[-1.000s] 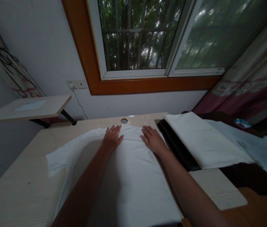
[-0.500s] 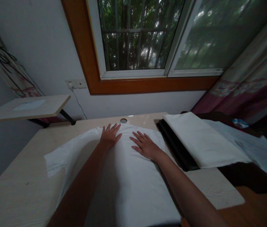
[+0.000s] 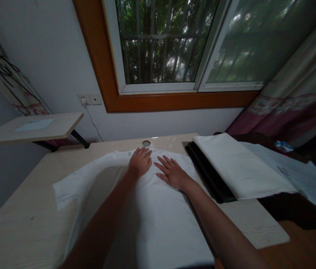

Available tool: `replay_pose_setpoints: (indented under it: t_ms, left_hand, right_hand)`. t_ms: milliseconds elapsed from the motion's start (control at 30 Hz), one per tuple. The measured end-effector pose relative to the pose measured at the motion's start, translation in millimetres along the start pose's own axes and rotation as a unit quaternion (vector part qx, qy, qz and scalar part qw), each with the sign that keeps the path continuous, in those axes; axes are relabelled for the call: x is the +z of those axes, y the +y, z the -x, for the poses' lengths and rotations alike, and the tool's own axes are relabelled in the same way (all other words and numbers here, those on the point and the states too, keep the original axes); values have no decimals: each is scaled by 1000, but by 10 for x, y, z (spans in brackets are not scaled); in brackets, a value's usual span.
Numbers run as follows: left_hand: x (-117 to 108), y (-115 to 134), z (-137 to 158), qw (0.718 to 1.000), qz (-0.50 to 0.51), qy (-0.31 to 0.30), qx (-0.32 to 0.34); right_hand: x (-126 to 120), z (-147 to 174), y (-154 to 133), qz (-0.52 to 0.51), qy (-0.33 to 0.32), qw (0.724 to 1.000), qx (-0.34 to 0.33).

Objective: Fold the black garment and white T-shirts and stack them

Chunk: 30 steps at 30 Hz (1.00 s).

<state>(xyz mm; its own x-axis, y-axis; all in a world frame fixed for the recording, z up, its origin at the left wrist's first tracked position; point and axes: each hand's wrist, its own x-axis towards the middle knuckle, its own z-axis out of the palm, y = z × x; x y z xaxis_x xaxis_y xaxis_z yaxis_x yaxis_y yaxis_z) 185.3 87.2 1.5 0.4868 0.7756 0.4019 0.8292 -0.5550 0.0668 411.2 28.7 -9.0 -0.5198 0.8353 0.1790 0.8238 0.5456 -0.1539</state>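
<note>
A white T-shirt (image 3: 163,220) lies spread on the light wood table (image 3: 20,209), its collar end toward the window and one short sleeve reaching out to the left. My left hand (image 3: 141,162) rests on the shirt near the collar, palm down, with its fingers stretched out and fairly close together. Just to its right, my right hand (image 3: 173,173) presses flat on the shirt with fingers spread. Neither hand grips the cloth. My forearms cover parts of the shirt's body and its right side.
Folded white cloth (image 3: 238,168) and black cloth (image 3: 208,172) lie at the table's right side, beside a printed sheet (image 3: 294,168). A raised shelf (image 3: 54,129) stands at the back left. Behind are a round cable hole (image 3: 146,143), a plugged-in cord (image 3: 93,122) and a window.
My left hand has slid right across the shirt, closer to my right hand, and its fingers are less spread. My right hand has stayed nearly still.
</note>
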Motion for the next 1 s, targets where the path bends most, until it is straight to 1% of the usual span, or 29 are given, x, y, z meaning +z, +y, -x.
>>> replay_pose_setpoints:
  t_ms: [100, 233, 333, 467, 533, 633, 733, 867, 933, 1000]
  left_hand:
    - [94, 30, -9, 999, 14, -32, -8]
    - [193, -35, -42, 999, 4, -43, -31]
    - [214, -97, -77, 998, 1, -52, -28]
    - [212, -141, -94, 998, -5, -63, -20]
    - [210, -147, -90, 997, -8, -69, -19]
    - [203, -144, -81, 997, -7, -75, -18]
    - [183, -128, -74, 997, -3, -72, -24]
    - [130, -98, -71, 999, -6, -49, -22]
    - [90, -78, -56, 999, -9, -31, -15]
    - [41, -63, -18, 999, -12, -18, -23]
  right_hand:
    - [-20, 7, 15, -7, -7, 1000, -3]
    - [-72, 32, 65, -25, -31, 999, 1]
    - [-111, 67, 131, -41, -34, 998, 16]
    - [-122, 116, 273, -49, -29, 998, 19]
    - [-103, 133, 360, -43, -19, 998, 38]
    - [-56, 143, 475, -24, 1, 996, 91]
    - [-17, 145, 535, -7, 15, 993, 120]
    - [-8, 149, 536, 1, 23, 992, 120]
    - [-14, 151, 529, 2, 20, 993, 121]
    - [-17, 152, 526, 3, 15, 993, 121]
